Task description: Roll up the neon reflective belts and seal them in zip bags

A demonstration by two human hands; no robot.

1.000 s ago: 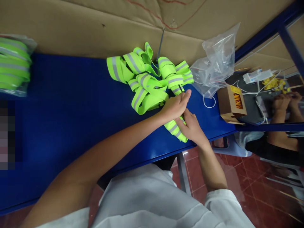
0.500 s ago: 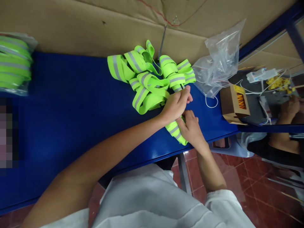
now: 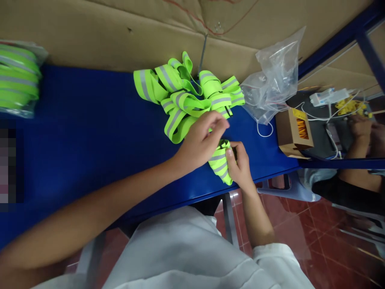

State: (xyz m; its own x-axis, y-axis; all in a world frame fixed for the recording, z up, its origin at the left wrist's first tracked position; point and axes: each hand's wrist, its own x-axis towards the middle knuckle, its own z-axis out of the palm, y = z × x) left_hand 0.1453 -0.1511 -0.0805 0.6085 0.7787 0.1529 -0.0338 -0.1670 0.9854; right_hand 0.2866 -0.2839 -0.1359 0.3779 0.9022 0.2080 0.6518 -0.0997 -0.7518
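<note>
My right hand [image 3: 240,165] grips a folded bundle of neon-yellow reflective strap [image 3: 220,163] near the front edge of the blue table. Its thumb presses on the near side, and a black piece shows at the bundle's top. My left hand [image 3: 200,138] is just up and left of that bundle, its fingers curled in; what they hold, if anything, is hidden. Behind it lie loose loops of the same strap [image 3: 174,127], partly covered by the hand. A rolled strap with a black fastener [image 3: 221,100] sits beside them, touching neither hand.
Clear plastic bags [image 3: 278,76] lean against the cardboard-covered back wall. Right of them stands an open cardboard box [image 3: 287,134] with orange contents. A bagged stack of straps [image 3: 18,80] lies at far left. Another person's hand [image 3: 361,126] is beyond the blue frame, near yellow parts.
My left hand has swung left, off the space above the bundle, uncovering its top. My right hand keeps its hold on the bundle. The view has shifted slightly.
</note>
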